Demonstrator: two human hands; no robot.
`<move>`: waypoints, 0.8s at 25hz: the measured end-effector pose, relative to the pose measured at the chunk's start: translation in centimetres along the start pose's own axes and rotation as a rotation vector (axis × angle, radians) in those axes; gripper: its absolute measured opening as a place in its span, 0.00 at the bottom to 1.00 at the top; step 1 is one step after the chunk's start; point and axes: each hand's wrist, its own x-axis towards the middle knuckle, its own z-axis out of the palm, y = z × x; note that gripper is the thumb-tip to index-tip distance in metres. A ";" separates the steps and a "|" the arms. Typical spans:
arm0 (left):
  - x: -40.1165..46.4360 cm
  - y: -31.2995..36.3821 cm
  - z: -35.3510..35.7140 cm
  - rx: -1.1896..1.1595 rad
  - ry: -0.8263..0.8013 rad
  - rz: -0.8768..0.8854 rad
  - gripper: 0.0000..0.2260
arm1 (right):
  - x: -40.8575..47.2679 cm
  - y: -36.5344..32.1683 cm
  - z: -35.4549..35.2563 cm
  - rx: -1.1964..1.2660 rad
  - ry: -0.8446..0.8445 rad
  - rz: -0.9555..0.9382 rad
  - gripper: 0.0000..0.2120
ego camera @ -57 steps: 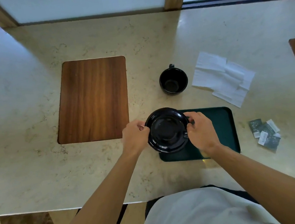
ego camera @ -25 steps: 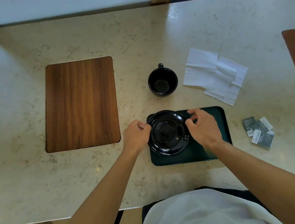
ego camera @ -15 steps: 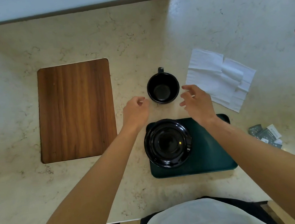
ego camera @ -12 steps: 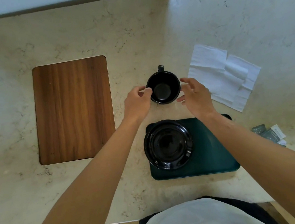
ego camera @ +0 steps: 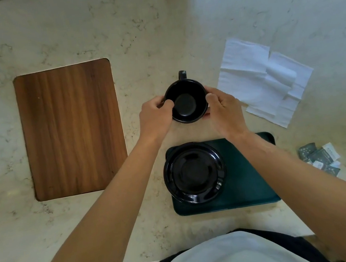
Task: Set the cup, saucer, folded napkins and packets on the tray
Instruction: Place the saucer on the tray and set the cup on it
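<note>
Since 0.5 s ago we've closed left hand (ego camera: 155,115) & right hand (ego camera: 222,108) round the black cup (ego camera: 185,101), on bench beyond saucer (ego camera: 194,172); stiff, glossy, prob. slippery, so grip walls.

We see two bare forearms with no sleeves, watch or rings, ending in the bare left hand (ego camera: 155,116) and bare right hand (ego camera: 225,111); near us, a pale grey-white garment (ego camera: 233,256) over dark clothing (ego camera: 290,238) covers the torso
</note>
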 end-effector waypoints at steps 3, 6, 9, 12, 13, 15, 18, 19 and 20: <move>-0.4 0.1 -0.3 -0.006 0.004 -0.012 0.10 | -0.2 0.1 -0.1 -0.039 -0.023 -0.027 0.19; -1.3 0.2 -0.5 -0.067 0.021 -0.046 0.09 | -0.7 -0.5 -0.4 -0.060 -0.039 -0.037 0.20; -3.2 0.1 -1.0 -0.144 0.004 -0.043 0.13 | -1.9 -0.9 -0.9 -0.082 -0.063 -0.068 0.20; -5.7 -0.2 -1.9 -0.224 -0.021 -0.028 0.15 | -3.8 -1.3 -1.5 -0.057 -0.107 -0.092 0.20; -6.7 -0.5 -2.2 -0.253 -0.026 -0.027 0.14 | -4.7 -1.3 -1.7 -0.038 -0.128 -0.099 0.20; -8.6 -1.1 -2.7 -0.295 -0.023 -0.026 0.12 | -6.4 -1.0 -2.0 -0.001 -0.186 -0.096 0.22; -11.7 -2.5 -2.8 -0.355 0.014 -0.019 0.10 | -9.2 -0.4 -2.2 0.075 -0.294 -0.052 0.26; -12.6 -3.1 -2.7 -0.378 0.028 -0.029 0.08 | -10.1 -0.2 -2.2 0.085 -0.318 -0.048 0.26; -13.4 -3.7 -2.7 -0.401 0.036 -0.047 0.07 | -10.8 0.0 -2.3 0.086 -0.337 -0.061 0.25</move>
